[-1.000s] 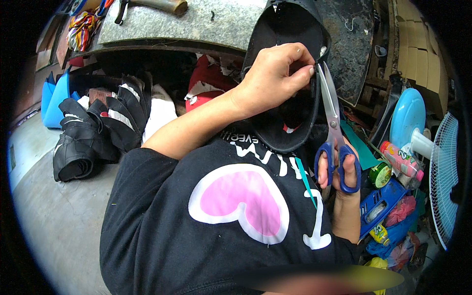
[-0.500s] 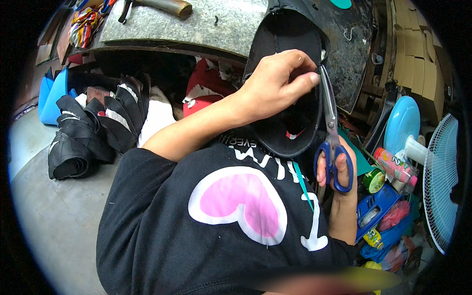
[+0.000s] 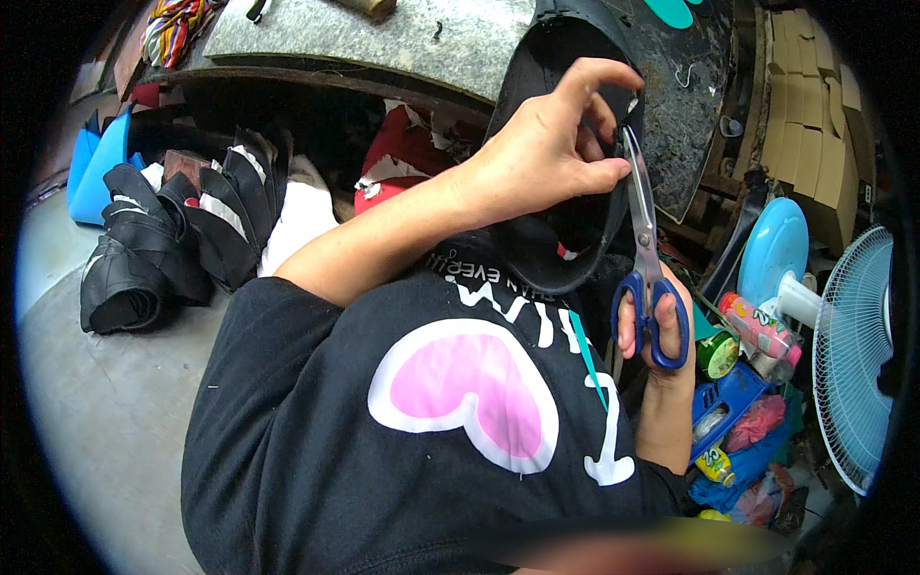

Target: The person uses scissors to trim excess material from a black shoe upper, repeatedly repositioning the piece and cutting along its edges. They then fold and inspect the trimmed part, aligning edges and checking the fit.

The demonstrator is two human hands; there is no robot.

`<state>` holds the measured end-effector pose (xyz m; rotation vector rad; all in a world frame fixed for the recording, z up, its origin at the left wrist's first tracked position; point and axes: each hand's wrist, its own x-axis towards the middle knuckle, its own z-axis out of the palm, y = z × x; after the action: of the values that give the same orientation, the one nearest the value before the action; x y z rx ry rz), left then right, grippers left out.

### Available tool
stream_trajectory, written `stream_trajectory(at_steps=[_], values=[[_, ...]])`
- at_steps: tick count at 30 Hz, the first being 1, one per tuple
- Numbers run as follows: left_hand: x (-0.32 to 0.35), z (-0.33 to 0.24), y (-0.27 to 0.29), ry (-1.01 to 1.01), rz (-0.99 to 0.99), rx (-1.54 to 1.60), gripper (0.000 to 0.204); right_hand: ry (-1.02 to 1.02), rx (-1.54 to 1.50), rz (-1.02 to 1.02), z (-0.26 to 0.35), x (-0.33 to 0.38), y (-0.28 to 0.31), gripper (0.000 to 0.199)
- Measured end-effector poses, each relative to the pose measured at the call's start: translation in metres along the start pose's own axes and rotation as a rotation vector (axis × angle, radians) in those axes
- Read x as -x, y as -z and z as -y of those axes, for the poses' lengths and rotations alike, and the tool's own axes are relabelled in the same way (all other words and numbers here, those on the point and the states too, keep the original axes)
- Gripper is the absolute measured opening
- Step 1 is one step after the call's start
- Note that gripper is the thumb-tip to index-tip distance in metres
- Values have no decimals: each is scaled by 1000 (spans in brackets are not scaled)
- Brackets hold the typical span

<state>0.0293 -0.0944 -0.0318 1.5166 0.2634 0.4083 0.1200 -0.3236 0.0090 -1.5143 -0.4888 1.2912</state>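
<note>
A black, hollow piece shaped like a shoe upper (image 3: 537,84) leans between the bench and my lap, its opening toward me. My left hand (image 3: 551,144) is over its opening, near the right rim. The index finger is stretched up, away from the thumb, while the other fingers bend inward and are partly hidden. With fingers through the dark blue handles, my right hand (image 3: 667,311) grips a pair of scissors (image 3: 644,235). The blades point up along the black piece's right rim, their tips close to my left thumb. Whether they touch the material I cannot tell.
A grey-topped bench (image 3: 383,48) lies ahead. Black material pieces (image 3: 125,287) are stacked at left beside a blue sheet (image 3: 101,168). At right stand a fan (image 3: 853,355), a pink bottle (image 3: 757,326), a blue basket (image 3: 724,407) and cardboard boxes (image 3: 805,134).
My left index finger has lifted and spread away from the thumb. The scissors stay almost in place beside the rim, still in my right hand. The whole view has shifted slightly.
</note>
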Motion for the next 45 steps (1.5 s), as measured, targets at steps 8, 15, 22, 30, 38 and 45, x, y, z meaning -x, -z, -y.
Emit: stream_trajectory(at_steps=[8, 15, 22, 30, 38, 45], values=[[-8, 8, 7, -38, 64, -92, 61, -87, -124, 36, -8, 3, 12, 76], [-9, 20, 9, -21, 115, 71, 67, -129, -352, 218, -17, 5, 31, 69], [-5, 24, 9, 90, 76, 291, 69, -158, -176, 98, -5, 1, 18, 74], [-6, 16, 5, 269, 69, 150, 30, -220, -210, 142, 7, 10, 35, 67], [1, 18, -2, 109, -12, -70, 24, -228, -289, 124, -1, 13, 32, 69], [5, 20, -8, 103, -71, -38, 20, -239, -307, 100, 0, 19, 20, 71]])
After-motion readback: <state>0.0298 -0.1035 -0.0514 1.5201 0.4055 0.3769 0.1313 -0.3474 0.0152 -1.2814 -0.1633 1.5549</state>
